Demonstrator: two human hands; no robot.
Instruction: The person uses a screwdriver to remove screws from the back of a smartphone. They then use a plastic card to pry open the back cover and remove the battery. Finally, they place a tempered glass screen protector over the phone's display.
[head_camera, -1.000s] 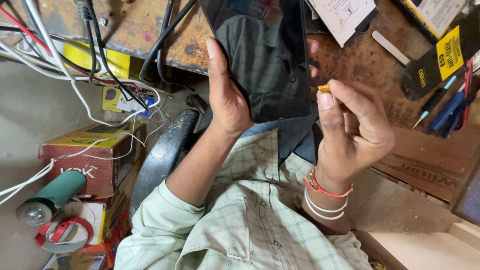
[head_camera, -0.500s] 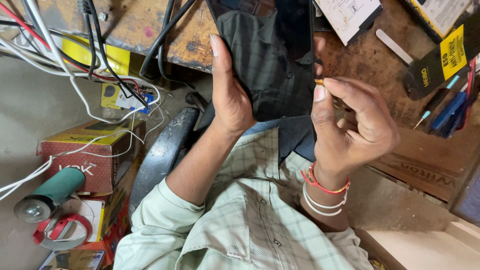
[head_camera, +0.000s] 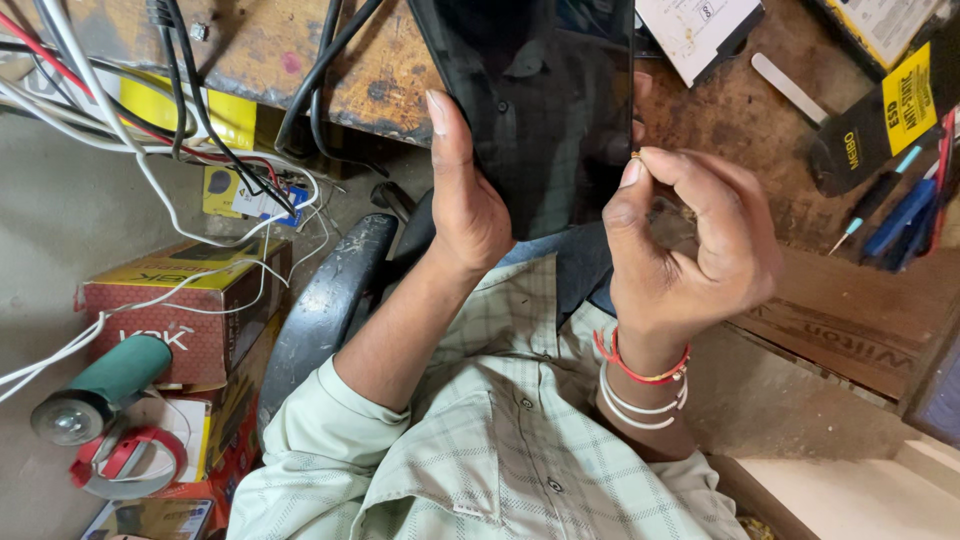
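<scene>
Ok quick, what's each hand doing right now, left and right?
Left hand: closed around the edge of the dark phone, holding it up.
Right hand: fingertips pinched on a tiny orange piece at the phone's side edge.

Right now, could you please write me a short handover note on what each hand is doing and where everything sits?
Left hand: holds the dark glossy tablet by its left edge, above the lap.
Right hand: pinches a tiny orange-tipped part between thumb and forefinger, right at the tablet's right edge.
Nearby: blue-handled tools lie on the wooden bench to the right; a red box and a green tape roll lie lower left.
Done: tablet in hand, part at its edge.
Left: cannot tell whether the part is seated.
</scene>
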